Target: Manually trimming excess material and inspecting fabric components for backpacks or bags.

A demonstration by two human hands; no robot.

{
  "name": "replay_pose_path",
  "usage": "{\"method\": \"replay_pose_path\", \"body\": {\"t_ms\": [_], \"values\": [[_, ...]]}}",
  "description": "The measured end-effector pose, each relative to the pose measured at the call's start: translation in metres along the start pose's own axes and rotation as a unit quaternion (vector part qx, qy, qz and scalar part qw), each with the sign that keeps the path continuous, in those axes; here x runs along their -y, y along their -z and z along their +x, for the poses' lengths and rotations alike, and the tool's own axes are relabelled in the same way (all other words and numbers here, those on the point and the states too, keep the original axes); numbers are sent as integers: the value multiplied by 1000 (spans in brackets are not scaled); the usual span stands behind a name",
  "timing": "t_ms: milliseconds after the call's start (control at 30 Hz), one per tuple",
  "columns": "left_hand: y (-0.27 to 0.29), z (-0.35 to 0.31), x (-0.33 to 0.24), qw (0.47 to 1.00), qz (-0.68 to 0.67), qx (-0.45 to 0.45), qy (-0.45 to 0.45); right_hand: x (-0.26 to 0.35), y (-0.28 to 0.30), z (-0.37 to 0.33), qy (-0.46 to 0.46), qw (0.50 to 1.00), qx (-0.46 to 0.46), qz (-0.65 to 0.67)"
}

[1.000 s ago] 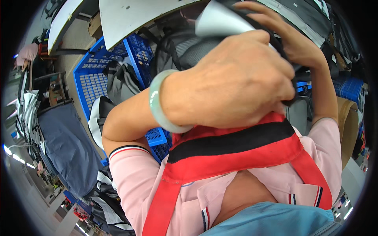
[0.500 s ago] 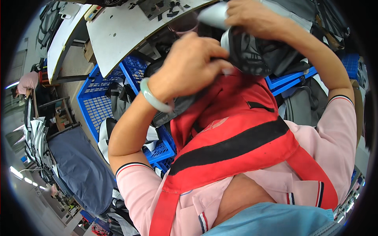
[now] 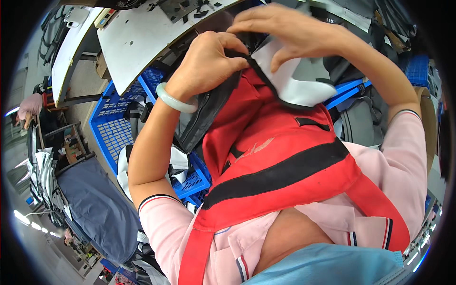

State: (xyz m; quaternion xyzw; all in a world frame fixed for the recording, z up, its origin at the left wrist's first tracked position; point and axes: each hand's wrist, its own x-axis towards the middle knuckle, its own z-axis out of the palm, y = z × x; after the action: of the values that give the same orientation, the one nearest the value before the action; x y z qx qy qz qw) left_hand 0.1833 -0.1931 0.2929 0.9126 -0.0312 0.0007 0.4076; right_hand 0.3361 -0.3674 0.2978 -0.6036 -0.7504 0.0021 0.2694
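Over a black-banded red fabric apron [image 3: 285,146], the left hand [image 3: 204,61] pinches a black-edged white fabric piece [image 3: 308,93] by its border while the right hand [image 3: 297,32] stands loosely open over it, contact unclear.

White panel [image 3: 304,92] — black-edged, red apron [image 3: 299,137] — black-banded
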Motion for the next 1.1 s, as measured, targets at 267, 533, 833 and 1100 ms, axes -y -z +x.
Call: {"method": "replay_pose_path", "body": {"t_ms": [267, 533, 833, 1100], "values": [[9, -9, 23, 992, 111, -22, 54, 9, -54, 22, -144, 962, 142, -185], [7, -20, -28, 986, -143, -82, -37, 34, 37, 26, -222, 902, 298, 219], [43, -3, -11, 976, -132, -174, -2, -17, 26, 35, -273, 887, 165, 333], [83, 18, 42, 938, -240, -220, 120, -59, 0, 84, -221, 954, -1, 204]]}}
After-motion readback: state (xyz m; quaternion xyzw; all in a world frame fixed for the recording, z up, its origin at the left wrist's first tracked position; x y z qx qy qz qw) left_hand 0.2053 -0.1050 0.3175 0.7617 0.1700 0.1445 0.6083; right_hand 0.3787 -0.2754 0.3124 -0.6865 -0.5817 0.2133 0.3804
